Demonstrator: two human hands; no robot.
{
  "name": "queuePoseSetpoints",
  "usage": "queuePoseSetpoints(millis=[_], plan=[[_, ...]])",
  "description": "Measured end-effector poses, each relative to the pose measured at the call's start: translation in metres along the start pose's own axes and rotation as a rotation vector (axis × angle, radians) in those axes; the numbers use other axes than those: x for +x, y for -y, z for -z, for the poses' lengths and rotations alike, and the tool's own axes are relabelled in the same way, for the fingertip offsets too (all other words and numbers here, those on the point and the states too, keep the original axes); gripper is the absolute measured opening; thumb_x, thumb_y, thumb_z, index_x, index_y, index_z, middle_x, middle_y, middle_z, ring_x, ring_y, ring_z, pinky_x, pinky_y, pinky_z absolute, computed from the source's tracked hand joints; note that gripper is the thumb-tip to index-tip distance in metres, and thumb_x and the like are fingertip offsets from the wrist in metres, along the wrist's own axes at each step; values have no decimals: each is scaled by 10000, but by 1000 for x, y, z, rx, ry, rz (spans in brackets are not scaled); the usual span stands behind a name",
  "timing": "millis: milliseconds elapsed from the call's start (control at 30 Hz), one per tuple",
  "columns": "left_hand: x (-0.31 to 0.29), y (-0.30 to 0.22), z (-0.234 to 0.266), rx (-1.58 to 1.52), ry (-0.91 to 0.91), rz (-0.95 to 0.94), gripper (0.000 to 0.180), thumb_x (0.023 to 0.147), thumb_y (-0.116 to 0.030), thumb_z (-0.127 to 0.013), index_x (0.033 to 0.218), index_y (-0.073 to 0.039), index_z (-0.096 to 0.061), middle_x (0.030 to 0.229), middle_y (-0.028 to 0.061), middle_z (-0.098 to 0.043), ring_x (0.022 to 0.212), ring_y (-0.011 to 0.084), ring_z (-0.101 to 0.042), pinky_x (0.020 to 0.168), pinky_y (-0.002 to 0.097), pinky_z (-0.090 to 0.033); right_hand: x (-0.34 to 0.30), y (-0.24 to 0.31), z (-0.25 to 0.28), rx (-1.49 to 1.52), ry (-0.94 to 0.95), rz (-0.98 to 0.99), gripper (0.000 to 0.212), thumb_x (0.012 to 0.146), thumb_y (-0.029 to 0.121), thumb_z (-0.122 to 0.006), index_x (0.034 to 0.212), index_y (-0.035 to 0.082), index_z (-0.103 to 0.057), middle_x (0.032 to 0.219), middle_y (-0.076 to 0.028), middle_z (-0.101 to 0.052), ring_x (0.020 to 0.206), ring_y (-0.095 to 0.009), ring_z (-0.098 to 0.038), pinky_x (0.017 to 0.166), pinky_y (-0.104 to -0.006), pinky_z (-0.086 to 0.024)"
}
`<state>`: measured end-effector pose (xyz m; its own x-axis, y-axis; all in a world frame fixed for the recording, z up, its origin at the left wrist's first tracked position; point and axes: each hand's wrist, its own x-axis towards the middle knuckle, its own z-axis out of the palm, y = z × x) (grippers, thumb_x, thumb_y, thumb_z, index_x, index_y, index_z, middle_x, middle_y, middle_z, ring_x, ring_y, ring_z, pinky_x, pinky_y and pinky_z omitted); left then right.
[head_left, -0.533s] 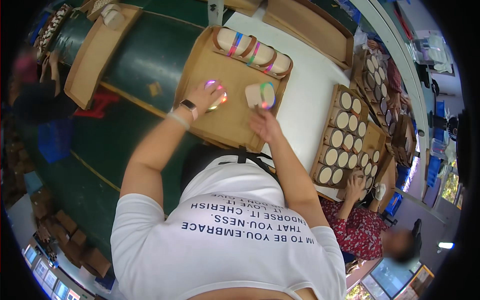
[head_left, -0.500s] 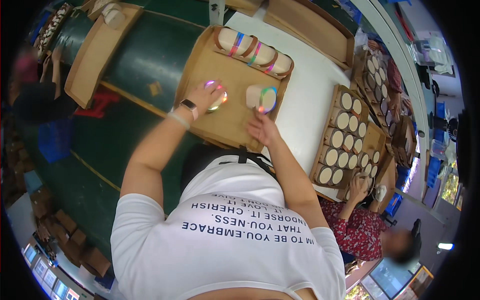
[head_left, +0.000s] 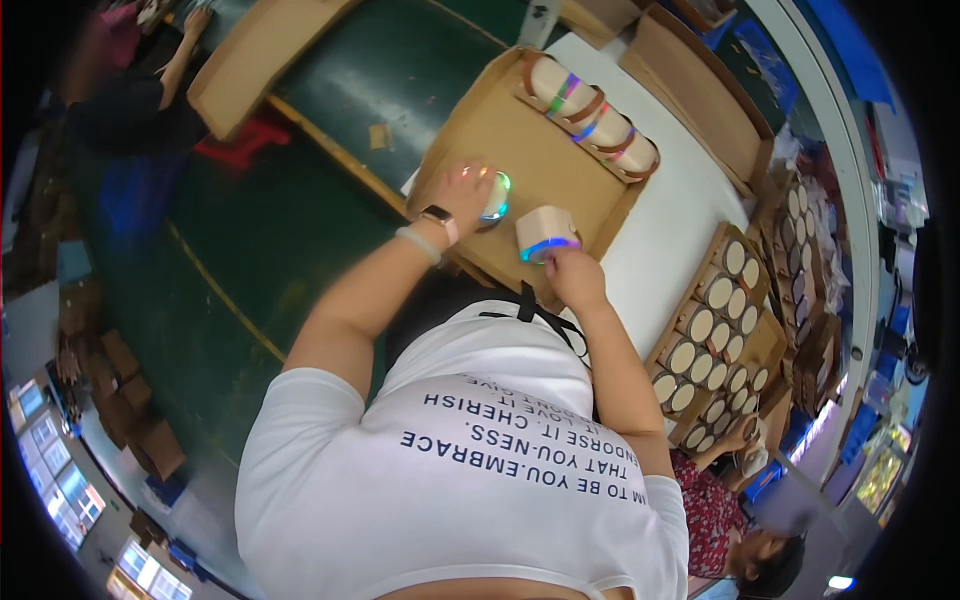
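Observation:
Under my left hand (head_left: 465,190) is a cream cylinder with a glowing coloured ring (head_left: 497,196); my fingers close over its left side. To its right, a second cream cylinder (head_left: 545,225) lies tilted, its blue-violet lit ring toward me. My right hand (head_left: 577,278) is closed, with bent fingers against that ring's near edge; the fingertips are partly hidden. Both cylinders are in a shallow cardboard tray (head_left: 500,110). Along the tray's far right side lies a row of similar lit cylinders (head_left: 590,118) with brown straps.
A box of upright cream-topped cylinders (head_left: 718,292) stands at right on the white table (head_left: 680,190), near a co-worker in a patterned red top (head_left: 710,510). Another long cardboard tray (head_left: 260,60) and a second co-worker's arm (head_left: 178,65) are at far left.
The view has swung, shifting the scene right. The right-hand cylinder has turned so its ring faces me. My right hand has gone from spread fingers to closed at the ring. My left hand stays on its cylinder.

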<state>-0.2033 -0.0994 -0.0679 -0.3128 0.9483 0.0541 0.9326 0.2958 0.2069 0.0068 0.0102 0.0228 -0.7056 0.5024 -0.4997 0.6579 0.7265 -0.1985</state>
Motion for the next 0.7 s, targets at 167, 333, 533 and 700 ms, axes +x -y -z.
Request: queuePoseSetpoints(millis=[167,333,533,700], plan=[[3,6,11,-142,40,-59,694,732,-67,-609,1370,-27,-338,1357,198,-366,1263,418,-340,1010,492,-361,21,-12,0,-146,-380,506,751,587,40,-702,1285,225,-494,1416,-154,-320,1291,-378,-318,1025,-477,-325],[1,10,-2,-148,-45,-58,702,717,-68,-634,1360,-25,-355,1331,195,-387,1229,400,-374,1006,439,-377,66,-17,10,-329,-381,505,749,643,50,-698,1325,241,-457,1457,-147,-278,1337,-368,-271,1022,-519,-304],[7,-1,31,-272,51,57,802,675,-192,-731,1353,-2,-349,1278,214,-419,1178,402,-416,1000,428,-374,94,-11,20,-340,-244,437,691,710,78,-667,1340,241,-435,1451,-123,-292,1320,-383,-290,1024,-520,-315],[-8,-15,85,-658,-236,389,930,621,-224,-811,1368,7,-308,1272,216,-438,1172,368,-458,1007,414,-376,68,-3,14,-138,-214,210,758,655,195,-741,1335,162,-409,1369,-226,-330,1273,-404,-335,1028,-478,-343]])
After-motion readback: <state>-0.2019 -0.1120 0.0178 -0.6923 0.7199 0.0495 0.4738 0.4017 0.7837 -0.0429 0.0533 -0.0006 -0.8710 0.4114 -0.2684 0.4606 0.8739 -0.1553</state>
